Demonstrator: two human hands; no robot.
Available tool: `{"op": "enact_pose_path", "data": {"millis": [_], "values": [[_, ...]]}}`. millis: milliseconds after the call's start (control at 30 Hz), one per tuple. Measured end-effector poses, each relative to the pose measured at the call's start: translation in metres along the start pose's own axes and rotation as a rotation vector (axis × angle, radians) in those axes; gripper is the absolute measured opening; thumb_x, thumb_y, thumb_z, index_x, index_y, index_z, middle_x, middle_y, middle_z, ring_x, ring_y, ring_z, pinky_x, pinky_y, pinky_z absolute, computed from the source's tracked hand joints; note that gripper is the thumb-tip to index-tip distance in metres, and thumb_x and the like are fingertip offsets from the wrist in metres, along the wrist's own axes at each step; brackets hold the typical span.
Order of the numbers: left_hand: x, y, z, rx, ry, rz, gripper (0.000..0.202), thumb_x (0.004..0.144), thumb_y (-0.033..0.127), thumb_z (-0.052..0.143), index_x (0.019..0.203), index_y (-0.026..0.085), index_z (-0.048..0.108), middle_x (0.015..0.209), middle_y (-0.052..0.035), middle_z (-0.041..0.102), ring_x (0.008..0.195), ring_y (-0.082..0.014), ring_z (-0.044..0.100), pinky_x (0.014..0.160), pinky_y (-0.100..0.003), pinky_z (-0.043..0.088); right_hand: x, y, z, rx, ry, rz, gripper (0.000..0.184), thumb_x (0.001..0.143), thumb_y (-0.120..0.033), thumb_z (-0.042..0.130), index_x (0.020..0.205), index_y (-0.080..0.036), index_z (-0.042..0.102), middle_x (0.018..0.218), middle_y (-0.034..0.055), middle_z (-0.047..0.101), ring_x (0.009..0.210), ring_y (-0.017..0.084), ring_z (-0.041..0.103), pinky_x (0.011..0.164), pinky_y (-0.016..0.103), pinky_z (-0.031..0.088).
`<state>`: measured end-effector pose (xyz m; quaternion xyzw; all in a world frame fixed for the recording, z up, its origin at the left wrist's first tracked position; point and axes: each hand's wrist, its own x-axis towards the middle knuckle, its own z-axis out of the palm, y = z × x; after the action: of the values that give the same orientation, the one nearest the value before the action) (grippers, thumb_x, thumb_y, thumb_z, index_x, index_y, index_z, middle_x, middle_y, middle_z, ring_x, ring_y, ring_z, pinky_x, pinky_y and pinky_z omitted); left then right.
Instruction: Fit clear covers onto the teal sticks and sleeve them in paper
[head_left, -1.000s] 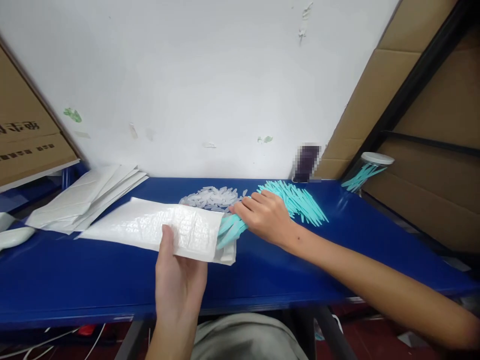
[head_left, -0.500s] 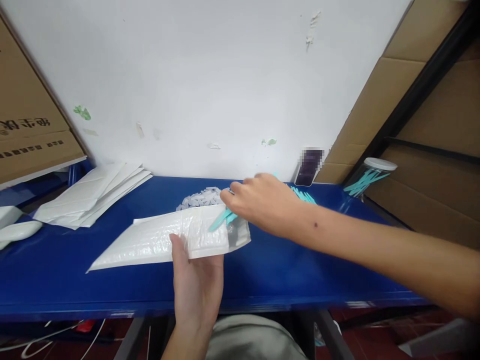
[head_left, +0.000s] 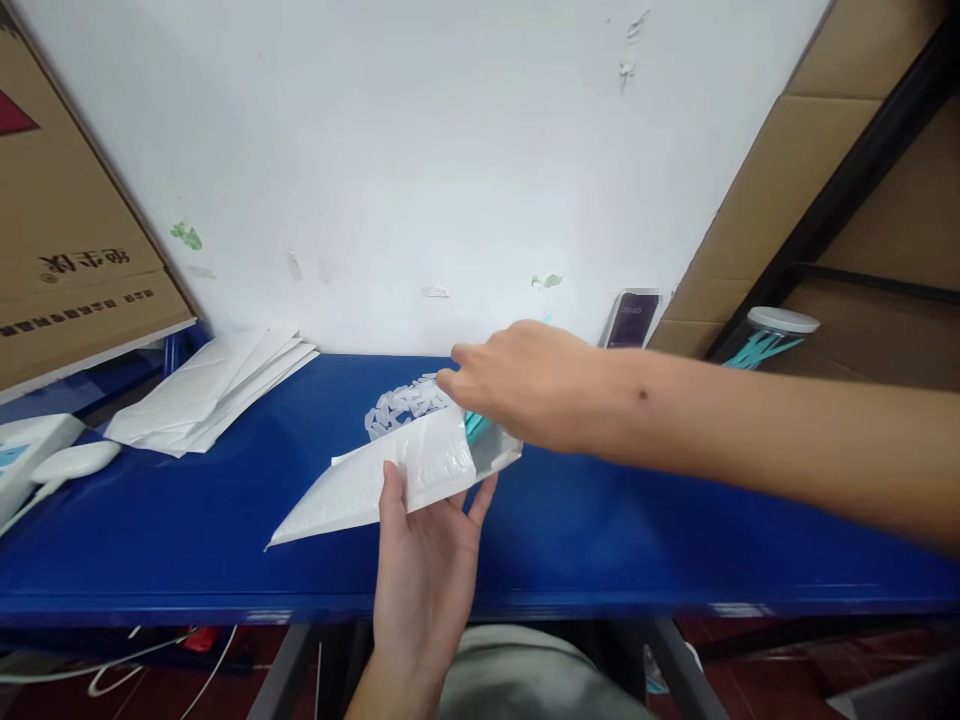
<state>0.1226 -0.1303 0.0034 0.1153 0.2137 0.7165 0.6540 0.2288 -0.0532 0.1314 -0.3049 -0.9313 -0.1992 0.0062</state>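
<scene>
A white bubble mailer (head_left: 427, 455) lies tilted in my left hand (head_left: 426, 575), its thumb on the near face and its fingers underneath. The open end of the mailer faces right and up, showing a silvery inside. My right hand (head_left: 536, 388) is closed, palm down, above that opening. Under it, thin turquoise plastic sticks (head_left: 475, 428) reach into the mailer's mouth; their upper ends are hidden by the hand. Behind the mailer, a pile of small pale grey flat pieces (head_left: 405, 403) lies on the blue table (head_left: 225, 530).
A stack of white mailers (head_left: 199, 390) lies at the left, near a white device (head_left: 79, 462). A phone (head_left: 634, 322) leans on the wall at the right, and a lidded jar (head_left: 782, 322) holds more turquoise sticks. A cardboard box (head_left: 82, 200) stands at the far left.
The turquoise sticks have gone from lying across the mailer's outer face to inside its opening. The mailer has tilted more steeply, and the camera view has shifted slightly.
</scene>
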Motion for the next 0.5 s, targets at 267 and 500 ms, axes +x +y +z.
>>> {"op": "enact_pose_path", "data": {"millis": [267, 500], "values": [[0.005, 0.012, 0.018, -0.107, 0.077, 0.019, 0.035, 0.107, 0.034, 0.044, 0.136, 0.026, 0.062, 0.128, -0.009, 0.071, 0.126, -0.0248, 0.065, 0.103, -0.039, 0.057, 0.021, 0.003, -0.047, 0.044, -0.064, -0.077, 0.039, 0.089, -0.048, 0.07, 0.063, -0.021, 0.062, 0.054, -0.0034, 0.05, 0.06, 0.012, 0.059, 0.062, 0.031, 0.044], [-0.004, 0.012, 0.028, -0.089, 0.05, -0.032, 0.04, 0.109, 0.041, 0.036, 0.134, 0.026, 0.064, 0.125, -0.0094, 0.072, 0.124, -0.0241, 0.066, 0.101, -0.039, 0.058, 0.025, 0.009, -0.073, 0.111, -0.1, -0.039, 0.038, 0.071, -0.056, 0.083, 0.068, -0.02, 0.07, 0.058, -0.0039, 0.057, 0.071, 0.018, 0.067, 0.067, 0.033, 0.048]]}}
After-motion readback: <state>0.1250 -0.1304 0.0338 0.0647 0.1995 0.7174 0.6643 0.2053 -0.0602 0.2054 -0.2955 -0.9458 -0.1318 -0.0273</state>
